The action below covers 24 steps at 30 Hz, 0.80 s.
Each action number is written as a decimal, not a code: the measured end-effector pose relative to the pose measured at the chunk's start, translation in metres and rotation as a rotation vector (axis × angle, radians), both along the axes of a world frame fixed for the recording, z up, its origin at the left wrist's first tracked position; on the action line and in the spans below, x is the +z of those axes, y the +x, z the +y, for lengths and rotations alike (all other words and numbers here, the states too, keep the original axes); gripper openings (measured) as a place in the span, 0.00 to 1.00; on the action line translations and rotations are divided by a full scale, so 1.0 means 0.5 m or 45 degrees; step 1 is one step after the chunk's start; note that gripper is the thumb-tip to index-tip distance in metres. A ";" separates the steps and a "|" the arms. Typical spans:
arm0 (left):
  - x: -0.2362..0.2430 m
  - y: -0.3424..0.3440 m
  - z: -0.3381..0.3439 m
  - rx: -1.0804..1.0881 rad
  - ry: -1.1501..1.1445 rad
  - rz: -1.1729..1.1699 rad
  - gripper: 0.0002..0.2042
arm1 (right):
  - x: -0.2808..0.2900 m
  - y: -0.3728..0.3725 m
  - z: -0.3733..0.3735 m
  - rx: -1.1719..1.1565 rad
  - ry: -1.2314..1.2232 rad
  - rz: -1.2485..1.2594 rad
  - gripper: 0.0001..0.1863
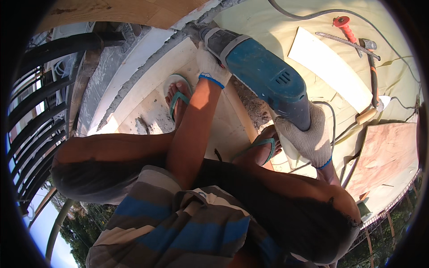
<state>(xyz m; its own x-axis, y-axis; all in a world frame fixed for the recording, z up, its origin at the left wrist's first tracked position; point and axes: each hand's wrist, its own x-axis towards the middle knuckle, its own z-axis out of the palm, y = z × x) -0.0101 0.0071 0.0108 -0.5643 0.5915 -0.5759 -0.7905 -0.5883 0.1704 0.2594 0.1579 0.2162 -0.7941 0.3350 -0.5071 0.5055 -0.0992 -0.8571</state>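
A teal and black hammer drill (266, 67) slants across the upper middle, its front end against the rough, chipped concrete edge (176, 38). My left hand (211, 66), in a pale knit glove with a blue cuff, is closed around the drill's front part, just behind its nose. The glove's fingers are partly hidden by the tool. At the drill's rear, my right hand (308, 136) in a matching glove wraps the back grip. The drill's bit can hardly be made out in the shade by the edge.
Black railing bars (38, 105) run along the left. On the right lie a hammer (373, 76), a red-guarded chisel (346, 30), a metal rod (344, 41), a white board (330, 69) and a plywood sheet (384, 154). Cables (321, 13) cross the yellowish sheeting. My sandalled feet (178, 96) flank broken rubble (250, 100).
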 end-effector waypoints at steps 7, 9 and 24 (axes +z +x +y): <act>0.007 0.127 0.051 -0.039 -0.523 -0.043 0.23 | 0.012 0.046 -0.009 -0.178 -0.042 -0.336 0.19; -0.015 0.166 0.039 -0.166 -0.412 -0.075 0.27 | -0.001 0.087 -0.022 -0.216 -0.163 -0.207 0.19; -0.007 0.146 0.018 -0.889 -1.435 0.425 0.39 | -0.017 0.041 -0.010 0.088 0.041 -0.327 0.17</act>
